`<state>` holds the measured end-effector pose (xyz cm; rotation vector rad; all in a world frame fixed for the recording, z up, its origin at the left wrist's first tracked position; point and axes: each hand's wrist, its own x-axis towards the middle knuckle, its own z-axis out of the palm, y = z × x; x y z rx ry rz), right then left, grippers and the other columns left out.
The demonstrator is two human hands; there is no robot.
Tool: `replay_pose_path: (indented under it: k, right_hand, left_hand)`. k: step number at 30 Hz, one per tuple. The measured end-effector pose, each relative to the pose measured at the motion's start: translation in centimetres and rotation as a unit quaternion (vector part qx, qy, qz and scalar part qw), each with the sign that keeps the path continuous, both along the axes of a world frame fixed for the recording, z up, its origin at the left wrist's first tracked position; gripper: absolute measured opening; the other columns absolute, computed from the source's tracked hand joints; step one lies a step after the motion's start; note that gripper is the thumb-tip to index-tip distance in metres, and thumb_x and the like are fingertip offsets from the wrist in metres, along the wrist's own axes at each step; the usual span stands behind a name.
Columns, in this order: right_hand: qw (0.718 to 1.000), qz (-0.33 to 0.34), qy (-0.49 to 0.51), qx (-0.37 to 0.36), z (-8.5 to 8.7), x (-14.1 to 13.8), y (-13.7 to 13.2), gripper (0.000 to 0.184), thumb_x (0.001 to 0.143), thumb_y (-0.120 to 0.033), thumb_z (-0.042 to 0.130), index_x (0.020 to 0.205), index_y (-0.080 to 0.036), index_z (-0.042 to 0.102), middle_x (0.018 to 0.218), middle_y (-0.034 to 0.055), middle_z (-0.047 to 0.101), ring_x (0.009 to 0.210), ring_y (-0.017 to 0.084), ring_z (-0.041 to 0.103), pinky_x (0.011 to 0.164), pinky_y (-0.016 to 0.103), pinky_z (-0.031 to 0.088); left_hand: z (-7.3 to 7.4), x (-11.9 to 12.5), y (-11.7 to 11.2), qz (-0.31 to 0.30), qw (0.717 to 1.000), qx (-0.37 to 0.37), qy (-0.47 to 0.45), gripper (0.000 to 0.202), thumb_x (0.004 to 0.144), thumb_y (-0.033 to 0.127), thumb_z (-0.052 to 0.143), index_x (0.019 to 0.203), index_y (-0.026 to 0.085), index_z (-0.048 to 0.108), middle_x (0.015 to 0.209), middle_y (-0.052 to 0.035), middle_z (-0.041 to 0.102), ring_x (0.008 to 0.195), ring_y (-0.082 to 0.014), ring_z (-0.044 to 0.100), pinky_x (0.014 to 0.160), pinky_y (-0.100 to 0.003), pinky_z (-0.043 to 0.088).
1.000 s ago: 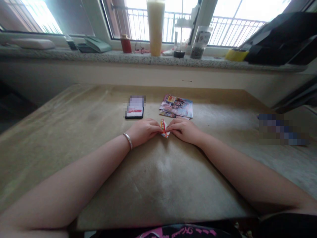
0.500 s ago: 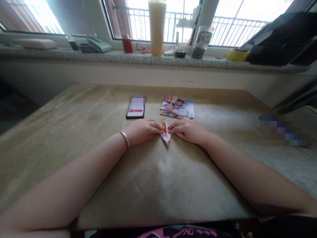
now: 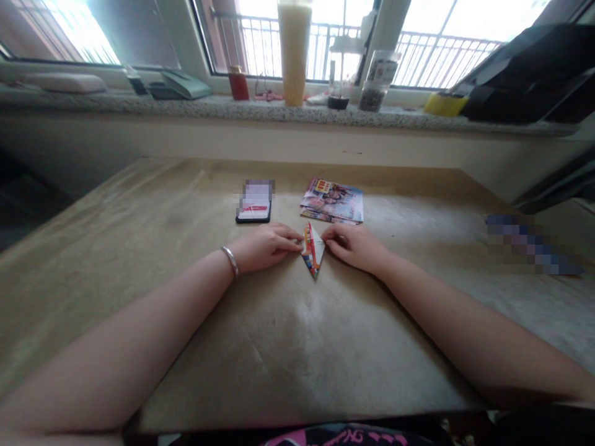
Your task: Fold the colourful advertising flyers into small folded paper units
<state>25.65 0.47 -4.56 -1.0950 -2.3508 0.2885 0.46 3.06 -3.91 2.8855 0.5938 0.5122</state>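
Note:
A small diamond-shaped piece of folded paper [image 3: 313,251], printed in bright colours on the left and mostly white on the right, lies on the table between my hands. My left hand [image 3: 271,246], with a silver bangle at the wrist, has thumb and forefinger closed at the paper's left corner. At the right corner, my right hand [image 3: 351,244] pinches the edge between curled finger and thumb. The paper's middle and its lower point are uncovered. Just beyond it lie several colourful printed leaflets [image 3: 332,199] in a loose stack.
A phone [image 3: 254,201] with a lit screen lies beyond my left hand. Far right on the table [image 3: 279,347] is a blurred blue strip [image 3: 532,244]. Along the granite windowsill [image 3: 186,108] stand a tall yellowish container [image 3: 294,56], a red bottle [image 3: 238,83] and jars.
My right fingers have drawn back from the paper's face to its right edge, and my left fingers have slid slightly left. More of the printed and white faces now shows.

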Motion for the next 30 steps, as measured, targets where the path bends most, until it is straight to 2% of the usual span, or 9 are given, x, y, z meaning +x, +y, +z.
replay_pose_path:
  k: [4,8,12,15,19,21,24,27,30]
  right_hand:
    - [0.999,-0.014,-0.013,0.027,-0.4,-0.3,0.2,0.017,0.083,-0.030,0.059,0.093,-0.018,0.067,0.085,0.0065,0.068,0.081,0.019,0.062,0.073,0.030,0.047]
    - [0.999,0.022,0.005,0.036,-1.0,0.0,0.9,0.014,0.081,-0.024,0.061,0.092,-0.019,0.069,0.095,0.0078,0.069,0.092,0.020,0.062,0.085,0.035,0.046]
    - [0.998,0.032,0.050,0.022,-1.3,0.3,1.3,0.008,0.079,-0.021,0.062,0.083,-0.020,0.069,0.097,0.0072,0.070,0.093,0.020,0.063,0.087,0.037,0.047]
    - [0.998,0.033,0.043,0.010,-1.0,0.3,1.1,0.009,0.081,-0.024,0.061,0.082,-0.020,0.069,0.099,0.0067,0.071,0.096,0.020,0.063,0.090,0.039,0.046]
    - [0.999,0.035,0.010,-0.020,-0.6,0.2,0.4,0.018,0.079,-0.035,0.064,0.091,-0.021,0.067,0.112,0.0071,0.068,0.112,0.025,0.057,0.095,0.043,0.044]
    - [0.998,0.054,0.001,-0.041,-0.5,0.1,0.2,0.026,0.076,-0.037,0.068,0.097,-0.021,0.066,0.118,0.0074,0.065,0.120,0.026,0.051,0.099,0.044,0.042]
    - [0.995,0.083,-0.010,-0.059,-0.6,0.0,0.1,0.034,0.073,-0.038,0.070,0.102,-0.021,0.065,0.124,0.0079,0.061,0.126,0.027,0.046,0.102,0.044,0.040]
    - [0.993,0.101,-0.012,-0.054,-0.6,-0.1,0.1,0.032,0.074,-0.034,0.069,0.104,-0.022,0.065,0.124,0.0060,0.061,0.126,0.025,0.046,0.103,0.043,0.039]
    - [0.995,0.093,-0.019,-0.035,-0.3,-0.4,-0.2,0.024,0.080,-0.031,0.062,0.102,-0.022,0.066,0.122,0.0049,0.063,0.123,0.023,0.049,0.103,0.042,0.040]
  left_hand:
    - [-0.3,0.5,-0.3,-0.002,1.000,0.001,-0.013,0.026,0.089,0.024,0.052,0.111,0.026,0.066,0.116,-0.0066,0.064,0.107,-0.0184,0.057,0.093,-0.036,0.046]
    - [-0.2,0.6,-0.4,0.002,1.000,-0.005,-0.016,0.024,0.090,0.024,0.051,0.106,0.026,0.069,0.113,-0.0062,0.066,0.106,-0.0187,0.057,0.093,-0.036,0.046]
    - [-0.3,0.4,-0.2,0.004,0.999,-0.030,-0.030,0.022,0.086,0.021,0.055,0.100,0.025,0.071,0.113,-0.0057,0.066,0.106,-0.0175,0.059,0.094,-0.035,0.047]
    - [-0.4,0.5,-0.3,0.016,0.997,-0.051,-0.047,0.020,0.086,0.021,0.055,0.097,0.023,0.071,0.111,-0.0051,0.067,0.105,-0.0165,0.060,0.093,-0.034,0.047]
    - [-0.2,0.9,-0.7,0.035,0.996,-0.056,-0.062,0.020,0.088,0.020,0.051,0.094,0.020,0.070,0.099,-0.0045,0.070,0.097,-0.0154,0.062,0.089,-0.030,0.048]
    - [-0.2,1.2,-1.0,0.057,0.995,-0.050,-0.058,0.020,0.089,0.023,0.050,0.095,0.019,0.068,0.092,-0.0048,0.069,0.089,-0.0152,0.062,0.083,-0.029,0.049]
    - [-0.3,1.5,-1.3,0.110,0.993,-0.017,-0.045,0.021,0.088,0.028,0.053,0.100,0.018,0.067,0.094,-0.0060,0.066,0.087,-0.0167,0.060,0.079,-0.029,0.048]
    - [-0.4,1.7,-1.5,0.150,0.988,0.034,-0.014,0.021,0.086,0.029,0.055,0.100,0.018,0.067,0.098,-0.0067,0.065,0.094,-0.0202,0.057,0.085,-0.034,0.046]
    - [-0.2,1.8,-1.7,0.157,0.986,0.051,0.017,0.023,0.088,0.029,0.053,0.101,0.018,0.067,0.104,-0.0068,0.065,0.099,-0.0215,0.056,0.089,-0.036,0.045]
